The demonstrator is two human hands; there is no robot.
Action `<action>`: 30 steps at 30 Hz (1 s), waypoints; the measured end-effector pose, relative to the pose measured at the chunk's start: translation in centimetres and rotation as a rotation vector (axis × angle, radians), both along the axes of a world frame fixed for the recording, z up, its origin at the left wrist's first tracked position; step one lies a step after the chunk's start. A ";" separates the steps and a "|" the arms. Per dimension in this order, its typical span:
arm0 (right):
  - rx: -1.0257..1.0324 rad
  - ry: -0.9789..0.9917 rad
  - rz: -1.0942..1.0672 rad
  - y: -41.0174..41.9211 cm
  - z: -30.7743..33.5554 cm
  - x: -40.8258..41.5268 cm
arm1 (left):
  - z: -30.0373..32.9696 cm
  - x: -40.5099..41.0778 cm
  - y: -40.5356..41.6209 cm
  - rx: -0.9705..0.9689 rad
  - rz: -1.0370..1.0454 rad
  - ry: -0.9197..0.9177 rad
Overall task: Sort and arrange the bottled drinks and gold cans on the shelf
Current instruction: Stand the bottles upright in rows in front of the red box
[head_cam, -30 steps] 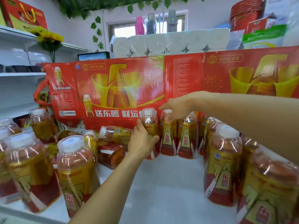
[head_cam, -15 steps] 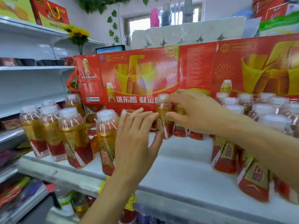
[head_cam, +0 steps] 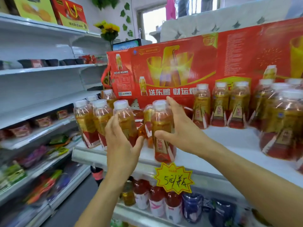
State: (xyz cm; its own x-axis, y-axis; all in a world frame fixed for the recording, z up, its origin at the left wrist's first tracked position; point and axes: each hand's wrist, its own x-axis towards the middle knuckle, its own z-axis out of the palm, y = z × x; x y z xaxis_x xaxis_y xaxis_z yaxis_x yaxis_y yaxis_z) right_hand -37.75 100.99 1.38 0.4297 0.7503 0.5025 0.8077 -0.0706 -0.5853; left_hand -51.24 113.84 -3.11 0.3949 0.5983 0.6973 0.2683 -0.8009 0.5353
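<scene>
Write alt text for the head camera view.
Two bare hands work on bottled drinks on a white shop shelf: the right hand grips one upright bottle near the shelf's front edge, while the left hand touches a neighbouring bottle. A red display carton stands behind.
</scene>
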 end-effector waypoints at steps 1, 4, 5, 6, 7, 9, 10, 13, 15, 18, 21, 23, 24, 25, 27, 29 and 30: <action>0.019 0.016 -0.020 0.4 -0.4 -0.2 | -0.2 -0.2 0.7 -0.037 -0.020 0.041; 0.064 0.037 -0.093 1.1 -1.1 -0.6 | -0.3 -0.2 2.7 -0.072 -0.008 0.123; 0.072 0.027 -0.124 1.3 -1.2 -0.7 | -0.2 0.0 3.2 -0.100 -0.001 0.139; 0.079 0.016 -0.150 1.5 -1.3 -0.8 | -0.2 0.2 3.6 -0.135 0.002 0.154; 0.088 0.007 -0.169 1.6 -1.4 -0.9 | -0.2 0.5 4.0 -0.173 0.005 0.167; 0.107 -0.013 -0.193 1.7 -1.5 -1.0 | -0.5 1.0 4.5 -0.238 0.018 0.189; 0.115 -0.024 -0.205 1.6 -1.4 -1.0 | -0.7 1.2 4.7 -0.259 0.030 0.199; 0.127 -0.040 -0.230 1.0 -1.4 -0.7 | -1.3 1.4 5.3 -0.270 0.070 0.222; 0.119 -0.064 -0.253 0.0 -1.4 -0.3 | -1.6 1.4 5.3 -0.251 0.073 0.222; 0.107 -0.074 -0.293 -2.0 -1.3 0.7 | -2.1 1.2 4.8 -0.202 0.032 0.217; 0.086 -0.086 -0.348 -4.4 -1.1 2.1 | -2.5 1.3 4.1 -0.150 -0.055 0.193; 0.070 -0.089 -0.385 -5.9 -0.9 3.2 | -2.6 1.7 3.5 -0.134 -0.101 0.191; 0.063 -0.093 -0.404 -6.5 -0.8 3.8 | -2.6 2.0 3.0 -0.138 -0.117 0.195; 0.058 -0.096 -0.421 -7.0 -0.7 4.4 | -2.6 2.3 2.6 -0.143 -0.134 0.193; 0.046 -0.092 -0.447 -7.8 -0.5 5.5 | -2.6 3.0 1.5 -0.158 -0.173 0.179; 0.030 -0.090 -0.473 -8.4 -0.3 6.6 | -2.6 3.7 0.3 -0.177 -0.216 0.167; 0.019 -0.097 -0.492 -8.6 -0.2 7.2 | -2.5 4.1 -0.2 -0.181 -0.228 0.169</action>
